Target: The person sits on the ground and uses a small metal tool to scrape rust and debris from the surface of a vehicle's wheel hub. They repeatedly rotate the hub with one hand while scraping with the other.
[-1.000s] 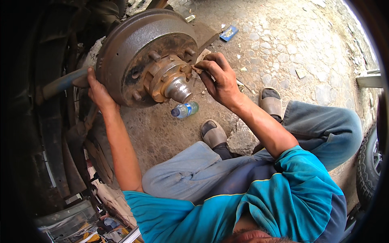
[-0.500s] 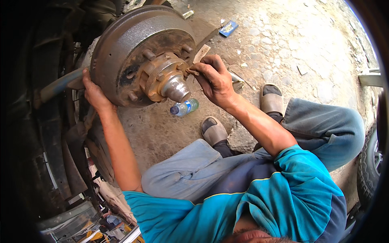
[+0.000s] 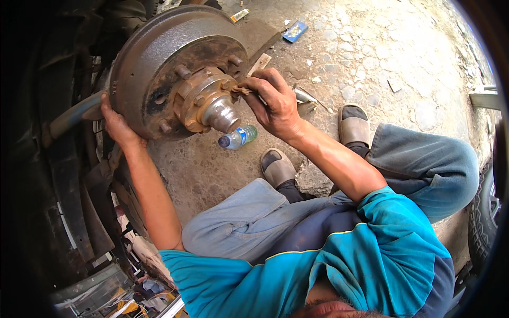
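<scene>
A brown, worn brake drum [image 3: 169,50] with a rusty hub [image 3: 199,100] and wheel studs stands at the upper left. Its bare metal hub end [image 3: 222,115] points towards me. My left hand [image 3: 123,130] grips the drum's left edge, thumb up along the rim, with its other fingers mostly hidden behind. At the hub's right side, my right hand [image 3: 275,103] is closed in a pinch on a small brown crumpled scrap [image 3: 241,90]. That scrap is close to the hub bolts; whether it touches them I cannot tell.
Dark vehicle underparts and a bar [image 3: 79,114] fill the left side. On the floor lie a plastic bottle [image 3: 238,137], a blue box [image 3: 295,32], a small tube [image 3: 239,15], a wood strip [image 3: 260,64] and a stone [image 3: 313,179]. A tyre [image 3: 481,217] stands at right.
The whole view has shifted a little. The drum and my left hand appear slightly further left. My right hand has moved slightly left with the brown scrap, staying beside the hub.
</scene>
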Demonstrator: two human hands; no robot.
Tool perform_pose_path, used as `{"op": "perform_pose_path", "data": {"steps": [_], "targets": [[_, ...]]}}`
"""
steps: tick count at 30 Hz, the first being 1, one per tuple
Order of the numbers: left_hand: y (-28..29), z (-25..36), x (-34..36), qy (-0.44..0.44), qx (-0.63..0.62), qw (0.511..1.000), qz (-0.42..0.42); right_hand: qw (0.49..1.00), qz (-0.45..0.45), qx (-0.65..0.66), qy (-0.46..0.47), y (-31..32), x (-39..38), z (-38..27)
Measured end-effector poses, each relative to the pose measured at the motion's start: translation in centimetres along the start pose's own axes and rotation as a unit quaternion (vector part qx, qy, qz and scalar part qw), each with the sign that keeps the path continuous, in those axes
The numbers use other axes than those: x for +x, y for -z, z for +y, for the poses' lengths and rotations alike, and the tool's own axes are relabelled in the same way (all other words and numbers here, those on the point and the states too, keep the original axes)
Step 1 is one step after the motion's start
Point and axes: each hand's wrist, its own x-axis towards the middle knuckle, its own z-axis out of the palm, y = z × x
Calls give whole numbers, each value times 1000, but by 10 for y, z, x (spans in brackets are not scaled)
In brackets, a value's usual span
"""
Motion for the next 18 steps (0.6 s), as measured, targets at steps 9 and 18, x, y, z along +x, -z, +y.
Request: {"op": "perform_pose_path", "data": {"steps": [9,18], "targets": [[-3,3,-2,-19,1,1000,16,1000,22,18,1,-4,2,-3],[3,-3,7,-28,8,999,18,999,25,26,-35,-5,-2,-1]]}}
